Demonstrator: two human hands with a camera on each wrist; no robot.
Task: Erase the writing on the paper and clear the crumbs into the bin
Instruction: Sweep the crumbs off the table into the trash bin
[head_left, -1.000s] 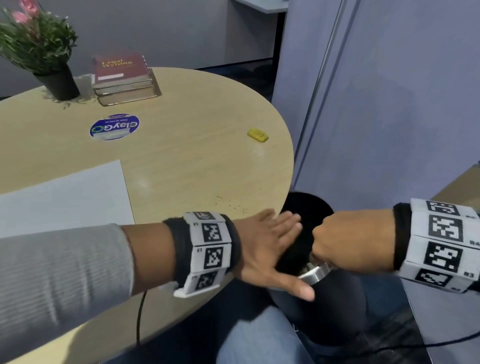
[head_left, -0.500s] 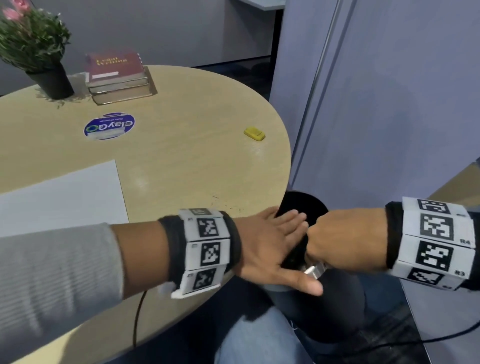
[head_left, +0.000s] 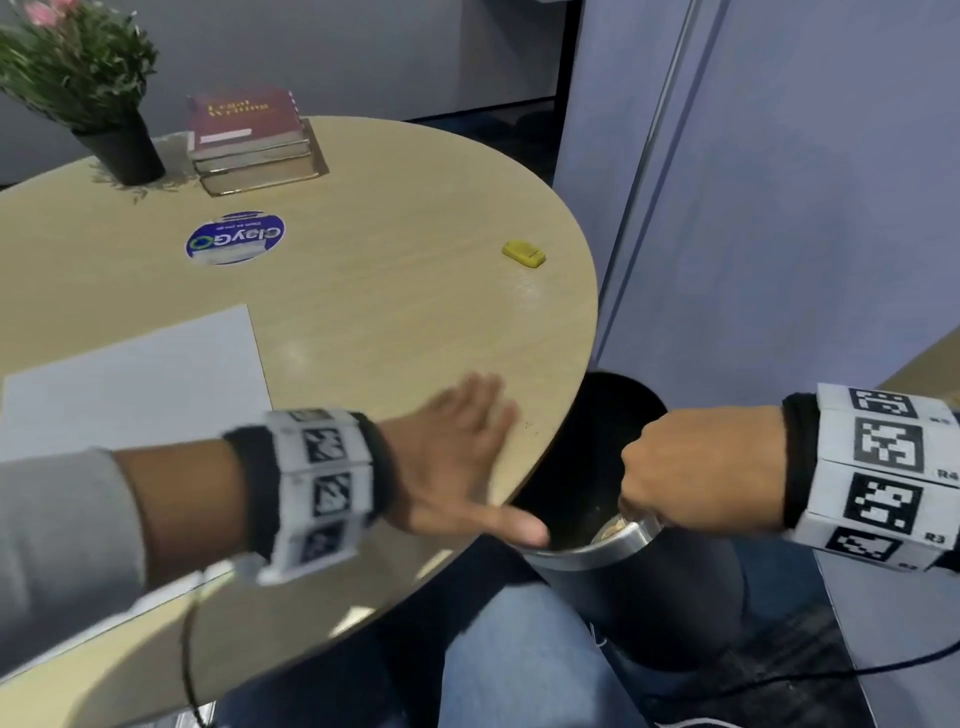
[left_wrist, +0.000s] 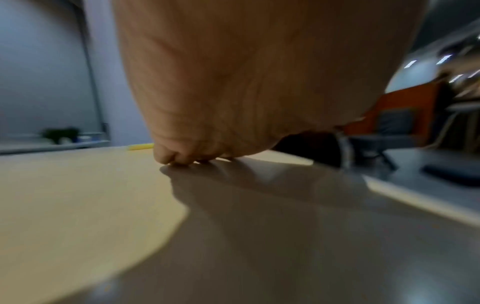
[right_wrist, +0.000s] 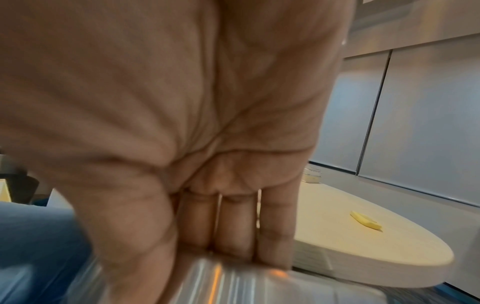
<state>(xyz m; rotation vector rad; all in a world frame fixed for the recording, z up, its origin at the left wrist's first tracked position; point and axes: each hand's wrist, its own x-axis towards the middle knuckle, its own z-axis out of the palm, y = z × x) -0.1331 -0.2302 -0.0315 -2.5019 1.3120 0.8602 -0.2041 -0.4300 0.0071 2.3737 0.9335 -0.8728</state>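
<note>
The left hand (head_left: 457, 457) lies flat, fingers straight, on the desk (head_left: 363, 312) edge at centre frame. The right hand (head_left: 696, 467) grips the bin (head_left: 649, 582) rim at lower right. The paper (head_left: 135, 379) lies at left, the yellow eraser (head_left: 523, 253) upper centre.

The plain white sheet of paper (head_left: 135, 384) lies flat on the table, just left of the flat left hand (head_left: 457, 457). The black cylindrical bin with a shiny metal rim (head_left: 639, 582) stands upright below the table edge, its rim gripped by the right hand (head_left: 696, 467). The small yellow eraser (head_left: 523, 253) lies well beyond both hands.
</note>
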